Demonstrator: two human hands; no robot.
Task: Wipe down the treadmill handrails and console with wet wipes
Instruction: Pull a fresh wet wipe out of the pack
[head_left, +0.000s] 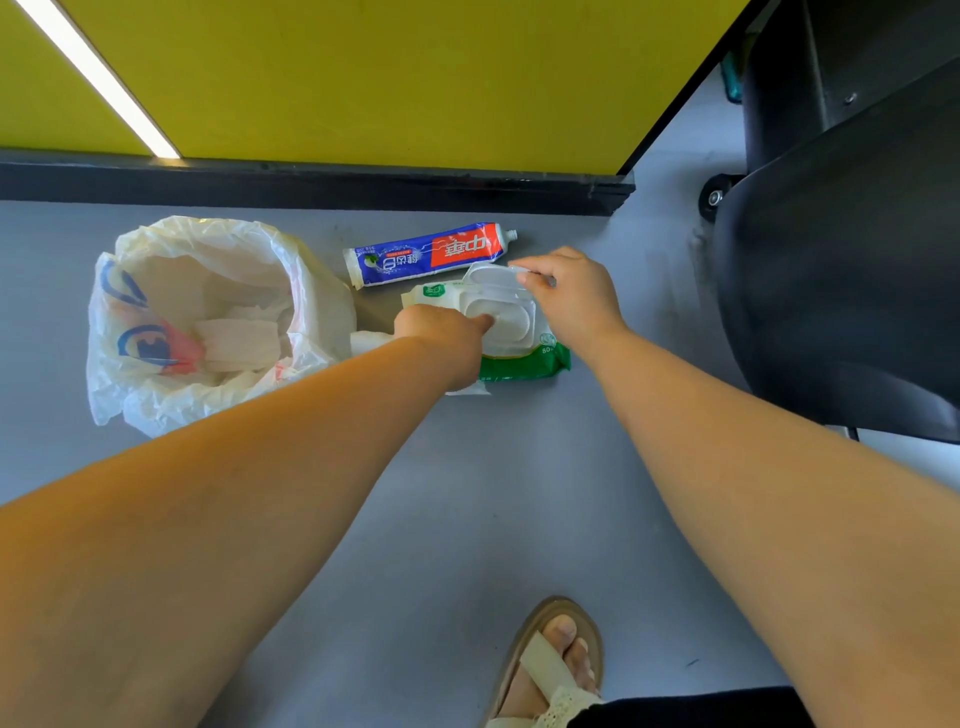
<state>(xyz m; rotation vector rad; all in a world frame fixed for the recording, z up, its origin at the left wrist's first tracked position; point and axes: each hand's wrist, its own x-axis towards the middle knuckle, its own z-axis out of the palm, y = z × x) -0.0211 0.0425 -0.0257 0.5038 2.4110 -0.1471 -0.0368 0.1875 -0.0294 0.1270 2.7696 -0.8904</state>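
A green and white pack of wet wipes (524, 358) lies on the grey floor, its clear plastic lid (493, 278) flipped up. My right hand (571, 296) pinches the edge of that lid and holds it open. My left hand (441, 327) reaches into the pack's opening, fingertips at the white wipe inside; what they hold is hidden. The black base of the treadmill (841, 249) stands at the right; its handrails and console are out of view.
A white plastic bag (202, 322) with crumpled used wipes inside sits open to the left. A blue and red toothpaste tube (426, 254) lies behind the pack. A yellow wall with a black skirting runs along the back. My sandalled foot (550, 660) is at the bottom.
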